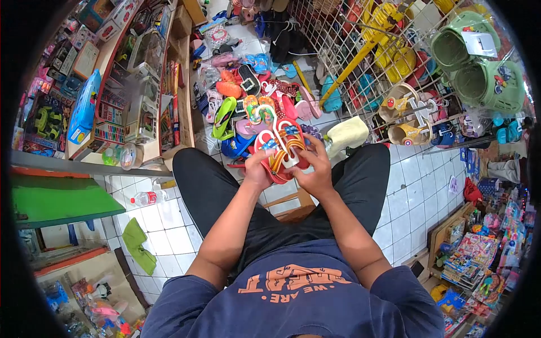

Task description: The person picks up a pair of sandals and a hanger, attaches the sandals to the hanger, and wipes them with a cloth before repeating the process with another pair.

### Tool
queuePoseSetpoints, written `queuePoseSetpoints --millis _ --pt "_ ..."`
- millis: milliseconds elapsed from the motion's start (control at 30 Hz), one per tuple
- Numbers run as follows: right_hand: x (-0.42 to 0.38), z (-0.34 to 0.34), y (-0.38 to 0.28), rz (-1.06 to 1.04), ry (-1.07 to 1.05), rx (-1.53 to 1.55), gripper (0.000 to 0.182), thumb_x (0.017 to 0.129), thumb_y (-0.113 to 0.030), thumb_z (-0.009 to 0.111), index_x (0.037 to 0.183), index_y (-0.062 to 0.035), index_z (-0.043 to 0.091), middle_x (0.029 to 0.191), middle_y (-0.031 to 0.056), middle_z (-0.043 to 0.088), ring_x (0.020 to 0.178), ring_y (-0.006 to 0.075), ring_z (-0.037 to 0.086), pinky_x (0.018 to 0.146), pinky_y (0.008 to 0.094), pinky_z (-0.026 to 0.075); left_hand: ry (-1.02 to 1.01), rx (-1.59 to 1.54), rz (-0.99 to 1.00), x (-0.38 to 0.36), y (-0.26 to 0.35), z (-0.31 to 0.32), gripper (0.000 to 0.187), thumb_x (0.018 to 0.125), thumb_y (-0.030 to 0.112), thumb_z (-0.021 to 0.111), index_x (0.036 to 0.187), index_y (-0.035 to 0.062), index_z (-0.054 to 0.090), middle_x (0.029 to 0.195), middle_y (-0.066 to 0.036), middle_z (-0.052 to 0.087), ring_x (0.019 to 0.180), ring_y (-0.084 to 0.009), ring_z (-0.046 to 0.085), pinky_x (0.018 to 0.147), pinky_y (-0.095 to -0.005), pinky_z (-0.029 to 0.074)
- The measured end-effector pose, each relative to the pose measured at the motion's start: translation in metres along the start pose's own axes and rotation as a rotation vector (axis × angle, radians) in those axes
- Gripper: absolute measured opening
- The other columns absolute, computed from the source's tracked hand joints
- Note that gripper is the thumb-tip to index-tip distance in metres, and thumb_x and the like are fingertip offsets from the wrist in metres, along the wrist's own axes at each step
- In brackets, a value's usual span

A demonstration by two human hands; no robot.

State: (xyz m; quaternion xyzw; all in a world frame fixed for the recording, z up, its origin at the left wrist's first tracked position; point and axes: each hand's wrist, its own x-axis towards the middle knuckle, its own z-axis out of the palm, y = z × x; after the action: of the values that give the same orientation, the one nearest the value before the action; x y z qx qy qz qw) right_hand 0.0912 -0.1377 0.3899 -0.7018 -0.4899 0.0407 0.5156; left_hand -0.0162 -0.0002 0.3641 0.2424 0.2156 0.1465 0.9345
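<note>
A pair of red children's sandals [292, 130] with yellow and orange straps and small blue decorations is held up between my knees. My left hand [259, 170] grips the left sandal's side, with its thumb on top. My right hand [315, 169] is closed round the right sandal's lower end, its thumb near the white plastic hanger [276, 125] that runs between the two sandals. Just beyond them lies a heap of mixed sandals, among them a lime green flip-flop [224, 118]; the held pair hides part of this heap.
A white wire rack [360, 62] with hanging clogs [487, 84] stands at the front right. Shelves of toys [143, 84] line the left. On the tiled floor are a plastic bottle [149, 198] and a green cloth [138, 246]. A pale yellow item [346, 135] sits by my right knee.
</note>
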Motion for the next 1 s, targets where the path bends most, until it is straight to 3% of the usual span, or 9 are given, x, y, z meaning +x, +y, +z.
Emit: queuePoseSetpoints --millis 100,200,400,500,600,667,833,933,1000 --pt "-0.006 0.008 0.012 0.075 0.114 0.088 0.042 0.056 -0.007 0.088 0.085 -0.0006 0.059 0.128 0.0212 0.048 0.112 0.0336 0.058 0.089 0.0383 0.053 -0.027 0.043 0.01 0.0 -0.001 -0.004 0.058 0.076 0.023 0.056 0.128 -0.0038 0.048 0.114 -0.019 0.063 0.101 -0.0313 0.065 0.09 -0.0432 0.053" --pt "-0.01 0.014 0.018 0.177 0.171 0.211 0.048 0.055 -0.01 0.091 0.083 -0.0018 0.052 0.13 0.0206 0.044 0.11 0.0299 0.059 0.084 0.0372 0.055 -0.102 -0.008 0.014 -0.001 0.002 0.007 0.055 0.078 0.022 0.055 0.125 -0.0066 0.049 0.111 -0.02 0.063 0.098 -0.0317 0.066 0.088 -0.0425 0.054" --pt "-0.016 0.02 0.019 0.305 0.234 0.394 0.088 0.054 -0.016 0.095 0.118 -0.0029 0.036 0.133 0.0157 0.04 0.112 0.0231 0.057 0.087 0.0334 0.055 0.003 0.134 -0.103 0.004 -0.008 -0.012 0.052 0.079 0.015 0.054 0.127 -0.0045 0.049 0.106 -0.017 0.065 0.093 -0.0268 0.066 0.08 -0.039 0.056" --pt "-0.014 0.014 0.031 0.352 -0.055 0.544 0.11 0.057 -0.009 0.093 0.142 -0.0033 0.022 0.13 0.0135 0.048 0.118 0.0221 0.054 0.1 0.0374 0.047 -0.078 0.159 -0.041 0.005 -0.007 0.002 0.048 0.081 0.013 0.054 0.127 0.001 0.05 0.104 -0.013 0.064 0.09 -0.023 0.065 0.076 -0.0361 0.055" --pt "-0.015 0.02 0.042 0.427 0.003 0.697 0.101 0.06 -0.003 0.089 0.138 -0.0035 0.025 0.131 0.0135 0.047 0.118 0.0221 0.054 0.098 0.0363 0.048 -0.084 0.262 0.002 0.023 -0.018 -0.017 0.051 0.086 0.018 0.057 0.134 0.0053 0.045 0.109 -0.011 0.06 0.093 -0.0214 0.063 0.078 -0.0339 0.054" --pt "-0.008 0.019 0.036 0.448 0.046 0.691 0.095 0.063 0.0 0.086 0.136 -0.0034 0.025 0.13 0.0147 0.047 0.117 0.0221 0.054 0.098 0.0365 0.048 0.053 0.773 0.388 0.042 -0.027 -0.034 0.056 0.09 0.024 0.062 0.138 0.0055 0.039 0.112 -0.01 0.057 0.096 -0.0189 0.062 0.08 -0.0317 0.053" --pt "-0.007 0.025 0.042 0.417 0.197 0.484 0.092 0.064 -0.001 0.084 0.133 -0.0019 0.023 0.126 0.0175 0.048 0.115 0.0231 0.056 0.097 0.0353 0.048 0.272 0.777 0.536 0.033 -0.022 -0.009 0.032 0.085 0.021 0.073 0.1 0.0014 0.053 0.114 -0.009 0.057 0.104 -0.0194 0.058 0.079 -0.0352 0.05" --pt "-0.004 0.026 0.045 0.375 0.244 0.254 0.091 0.064 -0.002 0.084 0.132 -0.0001 0.023 0.124 0.0184 0.049 0.114 0.0236 0.056 0.096 0.0342 0.048 0.185 0.983 0.479 0.031 -0.023 -0.006 0.033 0.079 0.019 0.079 0.096 0.0022 0.056 0.108 -0.012 0.058 0.106 -0.0221 0.059 0.078 -0.0352 0.05" --pt "-0.001 0.028 0.045 0.401 0.342 0.347 0.09 0.065 -0.005 0.084 0.131 0.0014 0.024 0.12 0.0196 0.052 0.109 0.0235 0.059 0.093 0.0347 0.049 0.239 1.101 0.664 0.024 -0.027 0.008 0.029 0.074 0.017 0.081 0.09 0.0021 0.062 0.103 -0.013 0.059 0.1 -0.024 0.06 0.075 -0.0358 0.049"
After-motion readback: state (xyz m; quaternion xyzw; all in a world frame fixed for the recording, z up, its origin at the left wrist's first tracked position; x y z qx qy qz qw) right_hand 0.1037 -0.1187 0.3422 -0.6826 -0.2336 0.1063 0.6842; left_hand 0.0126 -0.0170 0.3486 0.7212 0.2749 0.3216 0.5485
